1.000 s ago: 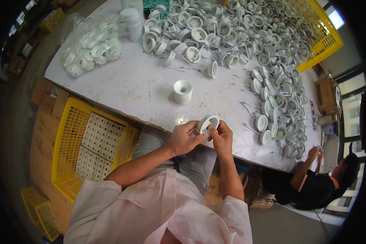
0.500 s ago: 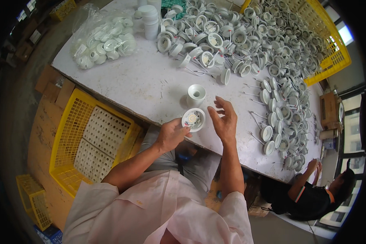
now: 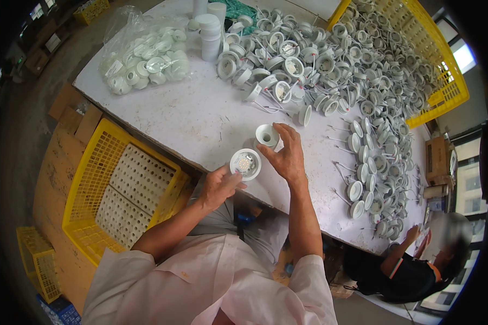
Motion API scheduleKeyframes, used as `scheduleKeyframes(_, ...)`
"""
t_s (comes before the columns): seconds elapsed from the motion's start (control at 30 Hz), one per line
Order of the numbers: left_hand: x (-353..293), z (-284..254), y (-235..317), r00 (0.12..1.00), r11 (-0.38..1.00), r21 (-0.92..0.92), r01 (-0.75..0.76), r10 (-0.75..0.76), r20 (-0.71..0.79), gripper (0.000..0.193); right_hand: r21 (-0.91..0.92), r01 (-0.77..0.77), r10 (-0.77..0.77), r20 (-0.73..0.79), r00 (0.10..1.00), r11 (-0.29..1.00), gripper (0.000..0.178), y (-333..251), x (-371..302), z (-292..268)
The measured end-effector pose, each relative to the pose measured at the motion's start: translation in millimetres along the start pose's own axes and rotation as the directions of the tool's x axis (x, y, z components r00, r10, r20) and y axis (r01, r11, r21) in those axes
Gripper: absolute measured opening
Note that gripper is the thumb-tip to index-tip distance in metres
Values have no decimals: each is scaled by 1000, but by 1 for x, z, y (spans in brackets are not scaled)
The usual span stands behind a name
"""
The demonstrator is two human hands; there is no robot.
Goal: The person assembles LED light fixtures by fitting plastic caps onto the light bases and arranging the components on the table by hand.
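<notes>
Head view: the left hand (image 3: 219, 187) grasps a round white fitting (image 3: 245, 164) by its lower rim, fingers partly blurred, its open face with a dotted disc turned up near the front edge of the table (image 3: 168, 111). Just beyond it stands a white cup-shaped piece (image 3: 263, 131) with a hole in its middle. The right hand (image 3: 288, 158) has its thumb and forefinger spread around this piece, the thumb overlapping its side; whether they press on it, I cannot tell.

Farther off, a lone fitting (image 3: 305, 115) lies between the right hand and a large heap of wired fittings (image 3: 314, 62), which backs against a tilted yellow crate (image 3: 447, 70). Along the right, more fittings (image 3: 358, 162) crowd the tabletop, their leads pointing inward. At the far left sit a clear bag of white parts (image 3: 146, 59) and, beside it, a white stack (image 3: 210, 38). Below the table edge, at the person's left, a yellow basket (image 3: 84, 189) holds perforated white trays (image 3: 127, 195). A co-worker (image 3: 401, 276) sits at the lower right.
</notes>
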State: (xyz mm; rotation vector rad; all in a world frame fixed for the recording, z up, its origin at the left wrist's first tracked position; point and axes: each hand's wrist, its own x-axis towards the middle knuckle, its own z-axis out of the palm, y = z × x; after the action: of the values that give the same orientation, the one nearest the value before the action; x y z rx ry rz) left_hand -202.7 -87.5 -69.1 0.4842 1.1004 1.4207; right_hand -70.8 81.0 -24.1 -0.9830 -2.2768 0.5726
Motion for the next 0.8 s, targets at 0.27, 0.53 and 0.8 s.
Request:
scheduleKeyframes(0.27, 0, 2, 0, 1000, 1000, 16, 14, -14, 9, 30, 182, -28, 27, 6, 1000, 983, 64, 4, -3, -2)
scheduleKeyframes(0.53, 3, 2, 1, 1000, 1000, 8, -7, 7, 16, 30, 403, -36, 68, -65, 996, 914, 59, -1, -26, -22)
scheduleKeyframes(0.8, 7, 13, -8, 998, 997, 74, -23, 18, 67, 30, 442, -5, -27, 67, 997, 897, 65, -16, -74, -31)
